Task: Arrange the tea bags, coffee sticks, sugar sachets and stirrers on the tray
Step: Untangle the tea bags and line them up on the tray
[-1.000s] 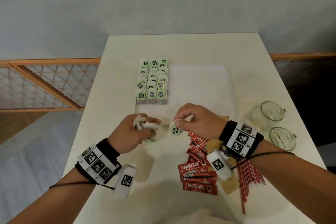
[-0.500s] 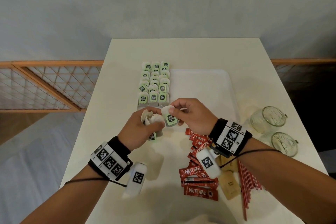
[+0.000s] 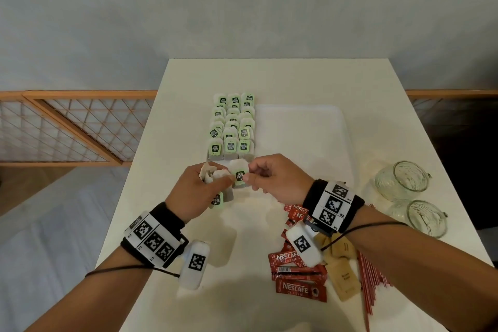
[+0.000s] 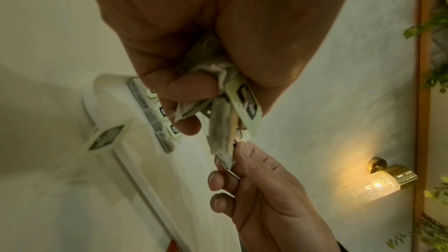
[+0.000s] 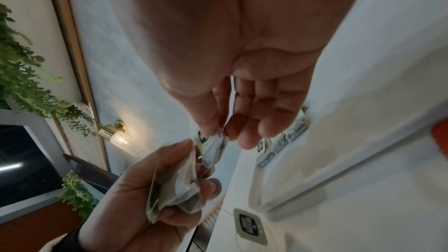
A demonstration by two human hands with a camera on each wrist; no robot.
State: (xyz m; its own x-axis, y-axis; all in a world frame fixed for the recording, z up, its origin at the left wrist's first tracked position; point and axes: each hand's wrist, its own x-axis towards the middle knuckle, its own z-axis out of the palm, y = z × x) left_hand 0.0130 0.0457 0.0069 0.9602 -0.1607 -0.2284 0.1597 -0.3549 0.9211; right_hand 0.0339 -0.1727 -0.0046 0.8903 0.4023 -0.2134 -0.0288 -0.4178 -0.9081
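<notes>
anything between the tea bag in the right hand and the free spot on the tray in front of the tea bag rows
Nothing visible blocks it. The right hand pinches the tea bag just short of the nearest row of tea bags, and the tray edge there is open; the left hand holds a bunch beside it.

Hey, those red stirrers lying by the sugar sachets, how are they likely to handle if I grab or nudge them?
The red stirrers look thin and straight, so probably light and fairly stiff. Lying loose in a fanned bundle near the table edge, a nudge would likely scatter or roll some. Pinching just one may be fiddly.
</notes>
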